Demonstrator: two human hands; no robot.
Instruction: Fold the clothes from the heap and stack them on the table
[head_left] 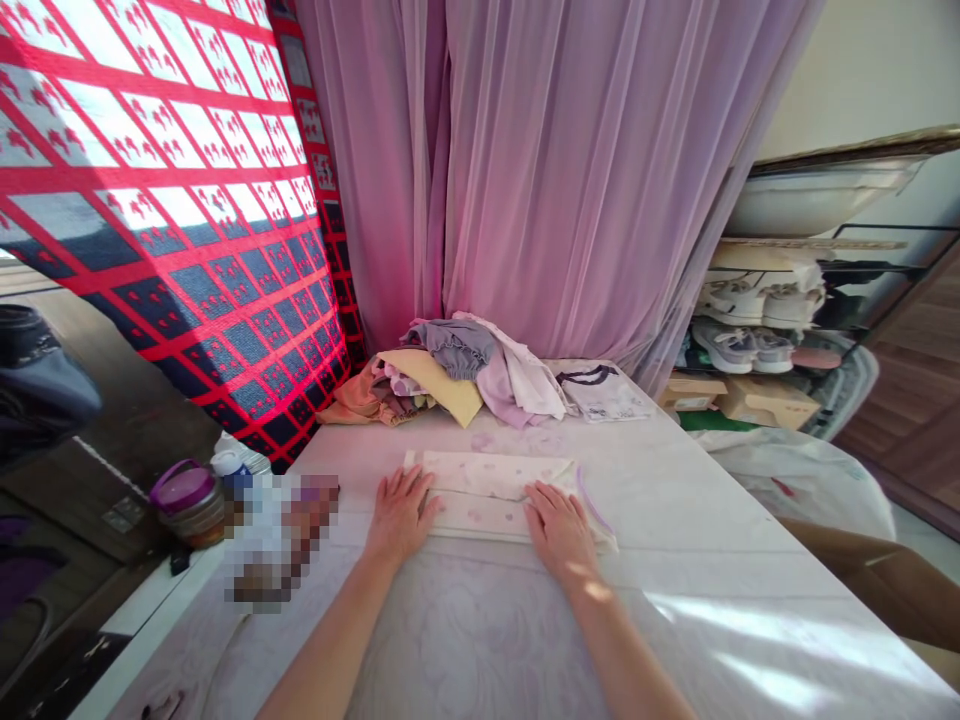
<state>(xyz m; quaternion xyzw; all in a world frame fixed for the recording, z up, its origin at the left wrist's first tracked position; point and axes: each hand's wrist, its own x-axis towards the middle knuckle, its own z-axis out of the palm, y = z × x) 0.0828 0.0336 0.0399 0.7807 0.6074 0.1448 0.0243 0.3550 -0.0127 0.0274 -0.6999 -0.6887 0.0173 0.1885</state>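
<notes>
A cream garment (480, 492) with small faded prints lies flat on the pale bed-like surface (465, 620), folded lengthwise into a narrow strip. Purple trim shows at its right end, where the neckline seems to be. My left hand (401, 512) rests on the garment's left end, palm down with fingers spread. Toward the right end, my right hand (559, 522) lies flat on the cloth, fingers stretched out. Neither hand grips anything. Both palms hide small parts of the cloth.
Behind the garment sits a heap of crumpled clothes (450, 375), with a folded white shirt (604, 392) beside it. Purple curtains (555, 180) hang at the back. Jars (187, 500) stand on the left; a shoe rack (757, 310) is at right.
</notes>
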